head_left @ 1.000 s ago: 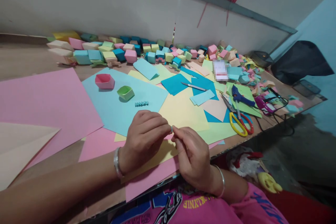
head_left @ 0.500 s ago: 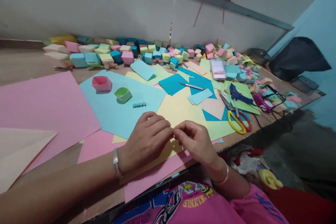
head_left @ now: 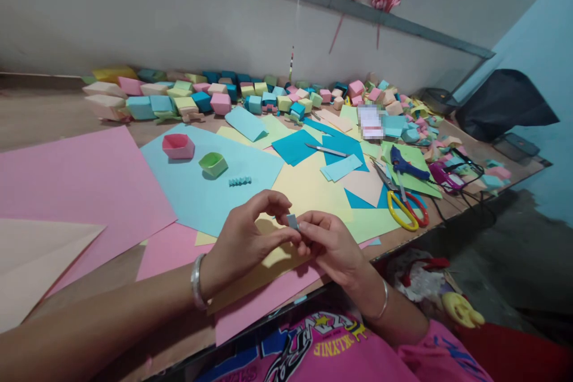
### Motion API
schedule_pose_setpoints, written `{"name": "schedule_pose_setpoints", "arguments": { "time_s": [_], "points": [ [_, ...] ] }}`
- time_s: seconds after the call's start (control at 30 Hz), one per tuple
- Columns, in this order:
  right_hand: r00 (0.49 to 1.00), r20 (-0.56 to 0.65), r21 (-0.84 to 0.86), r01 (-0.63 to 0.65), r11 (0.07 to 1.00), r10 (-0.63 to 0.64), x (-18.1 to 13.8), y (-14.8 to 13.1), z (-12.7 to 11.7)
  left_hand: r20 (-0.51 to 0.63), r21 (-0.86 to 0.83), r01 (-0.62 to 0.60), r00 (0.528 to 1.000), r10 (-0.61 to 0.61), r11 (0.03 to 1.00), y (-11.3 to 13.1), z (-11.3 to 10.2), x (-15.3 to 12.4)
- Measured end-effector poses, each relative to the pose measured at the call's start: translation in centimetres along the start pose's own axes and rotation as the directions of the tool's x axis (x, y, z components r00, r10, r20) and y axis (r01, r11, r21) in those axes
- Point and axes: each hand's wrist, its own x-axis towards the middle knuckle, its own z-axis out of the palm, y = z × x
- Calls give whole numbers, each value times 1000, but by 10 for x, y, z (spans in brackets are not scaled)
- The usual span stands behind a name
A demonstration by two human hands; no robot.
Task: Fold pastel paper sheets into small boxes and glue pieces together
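1. a brown, matte bench [head_left: 45, 101], its far edge lined with small folded-paper blocks in pastel colours.
2. a smooth pink sheet [head_left: 89, 191], flat on the bench's left part.
3. a light blue sheet [head_left: 188, 197], flat, between the pink one and the middle of the bench.
4. the left hand [head_left: 250, 239], over the near edge; thumb and forefinger arch apart in a loose c beside the small piece. whether their tips touch it, i cannot tell.
5. the right hand [head_left: 333, 245], also over the near edge, thumb pressed to fingers, pinching the small piece.
6. scissors [head_left: 392, 186], metal blades towards the far edge, yellow and red loops near the near edge.
7. a pink open box [head_left: 178, 149], thin-walled and angular, on the light blue sheet.
8. a green open box [head_left: 215, 167], slightly smaller, just beside it.
9. a pleated blue strip [head_left: 240, 181], zigzag ridged; long axis roughly along the far edge.
10. a small blue-grey piece [head_left: 292, 221], flat-faced, roughly rectangular, at the right fingertips above the near edge; its visible long axis points towards the far edge, top leaning slightly left.
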Motion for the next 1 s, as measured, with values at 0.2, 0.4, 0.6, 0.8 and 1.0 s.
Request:
{"name": "schedule_pose_setpoints", "arguments": {
  "time_s": [0.2, 0.4, 0.6, 0.8, 1.0],
  "points": [
    [999, 4, -146, 43, 988, -43, -2, 8, 1, 47, 53, -59, 997, 56, 997, -2, 0, 3],
    [792, 77, -723, 463, 513, -606, -11, -15, -4, 192, 221, -166, 974, 124, 961, -2, 0, 1],
    [864, 34, -691, 383, 613, -502, -9, -22, -1, 178, 158, -168, 974, 139, 973, -3, 1, 0],
    [941, -33, -568, 261, 781, -338, -7, -17, -7, 142, 35, -158, 978, 152, 987, -3, 2, 0],
    [960, 43, -577, 251, 777, -278, -6, -19, -7, 147, -10, -179, 973, 178, 984, 0, 2, -2]
  ]
}}
